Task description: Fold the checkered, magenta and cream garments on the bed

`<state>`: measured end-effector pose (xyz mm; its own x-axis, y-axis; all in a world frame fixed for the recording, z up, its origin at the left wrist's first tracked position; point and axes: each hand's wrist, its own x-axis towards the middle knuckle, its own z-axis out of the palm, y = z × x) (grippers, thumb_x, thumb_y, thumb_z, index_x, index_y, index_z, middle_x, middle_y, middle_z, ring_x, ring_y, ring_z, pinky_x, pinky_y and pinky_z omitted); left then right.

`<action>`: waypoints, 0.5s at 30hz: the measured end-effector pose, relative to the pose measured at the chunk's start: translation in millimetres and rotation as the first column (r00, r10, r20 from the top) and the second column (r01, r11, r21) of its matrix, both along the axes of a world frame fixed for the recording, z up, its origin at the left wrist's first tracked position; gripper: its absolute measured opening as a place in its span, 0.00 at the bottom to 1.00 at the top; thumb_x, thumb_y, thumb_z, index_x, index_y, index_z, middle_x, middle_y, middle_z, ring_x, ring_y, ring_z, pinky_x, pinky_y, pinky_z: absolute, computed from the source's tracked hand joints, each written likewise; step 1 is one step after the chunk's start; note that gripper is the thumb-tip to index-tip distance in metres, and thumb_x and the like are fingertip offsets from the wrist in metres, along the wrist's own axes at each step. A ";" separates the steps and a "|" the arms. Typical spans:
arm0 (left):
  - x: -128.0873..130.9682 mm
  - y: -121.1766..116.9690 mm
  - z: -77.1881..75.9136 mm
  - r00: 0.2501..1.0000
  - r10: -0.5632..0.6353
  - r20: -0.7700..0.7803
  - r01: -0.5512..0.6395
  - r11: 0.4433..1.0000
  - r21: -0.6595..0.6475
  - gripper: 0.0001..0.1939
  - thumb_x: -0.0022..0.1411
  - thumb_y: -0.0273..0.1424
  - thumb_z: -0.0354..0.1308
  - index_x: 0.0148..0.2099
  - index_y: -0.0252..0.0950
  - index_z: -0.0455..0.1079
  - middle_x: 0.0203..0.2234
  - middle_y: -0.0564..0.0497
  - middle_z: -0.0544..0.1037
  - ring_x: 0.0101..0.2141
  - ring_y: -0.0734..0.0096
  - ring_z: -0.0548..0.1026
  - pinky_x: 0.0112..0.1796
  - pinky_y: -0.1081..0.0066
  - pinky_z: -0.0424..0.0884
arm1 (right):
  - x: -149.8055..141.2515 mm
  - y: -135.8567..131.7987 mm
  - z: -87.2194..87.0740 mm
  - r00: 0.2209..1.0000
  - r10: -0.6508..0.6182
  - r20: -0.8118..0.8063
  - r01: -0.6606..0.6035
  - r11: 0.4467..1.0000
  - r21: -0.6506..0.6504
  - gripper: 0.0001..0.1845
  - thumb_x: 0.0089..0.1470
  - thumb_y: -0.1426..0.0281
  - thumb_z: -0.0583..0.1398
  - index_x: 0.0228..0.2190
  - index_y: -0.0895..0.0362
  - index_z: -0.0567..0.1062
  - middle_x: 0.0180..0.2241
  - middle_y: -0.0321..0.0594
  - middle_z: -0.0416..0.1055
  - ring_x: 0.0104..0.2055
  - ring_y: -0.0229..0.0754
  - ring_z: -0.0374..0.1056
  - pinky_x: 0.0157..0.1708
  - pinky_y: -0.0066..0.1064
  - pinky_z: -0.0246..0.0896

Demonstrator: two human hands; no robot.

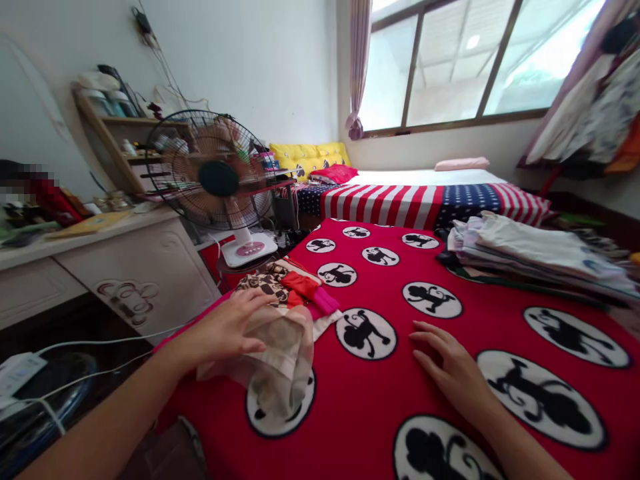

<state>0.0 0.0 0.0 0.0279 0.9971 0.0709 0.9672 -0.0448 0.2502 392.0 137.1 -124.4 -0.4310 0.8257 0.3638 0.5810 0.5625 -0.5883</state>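
Observation:
My left hand [227, 331] grips a sheer beige garment [280, 363] at the left edge of a red blanket with black-and-white monkey circles [450, 347]; the fabric hangs over the blanket's edge. Just beyond it lies a small heap of clothes: a leopard-print piece [260, 285], a red one [300, 285] and a pink one [325, 301]. My right hand [450, 370] rests flat on the blanket with its fingers stretched out, holding nothing.
A stack of folded light clothes [530, 257] sits at the blanket's right. A running standing fan [215, 173] is at the left beside a white cabinet [125, 273]. A stars-and-stripes bedcover [400, 203], yellow pillows [310, 155] and a window lie beyond. White cables run at lower left.

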 end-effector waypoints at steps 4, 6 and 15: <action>-45.6 -34.0 -34.0 0.975 0.210 -0.068 -0.207 0.977 0.049 0.24 0.51 0.37 0.61 0.51 0.40 0.70 0.51 0.46 0.71 0.51 0.55 0.69 0.52 0.62 0.63 | -0.1 2.6 -3.7 1.000 -0.006 -0.008 0.006 1.000 0.024 0.14 0.54 0.60 0.57 0.39 0.52 0.77 0.52 0.45 0.69 0.54 0.53 0.65 0.55 0.48 0.60; -44.8 -40.9 -41.1 0.973 0.222 -0.070 -0.214 0.971 0.105 0.13 0.56 0.35 0.54 0.43 0.38 0.72 0.46 0.46 0.73 0.47 0.58 0.71 0.49 0.64 0.65 | 0.1 4.0 -5.2 1.000 -0.004 -0.012 0.005 0.999 0.033 0.14 0.53 0.60 0.57 0.39 0.52 0.77 0.52 0.45 0.70 0.54 0.53 0.65 0.55 0.48 0.60; 34.5 -3.0 31.9 0.827 0.057 0.559 -0.229 0.942 0.244 0.10 0.57 0.37 0.56 0.36 0.37 0.64 0.26 0.54 0.73 0.28 0.70 0.71 0.28 0.75 0.64 | -20.9 -27.8 12.7 0.981 0.137 -0.139 -0.144 0.988 -0.046 0.21 0.53 0.65 0.59 0.49 0.52 0.71 0.57 0.45 0.64 0.58 0.50 0.62 0.56 0.46 0.59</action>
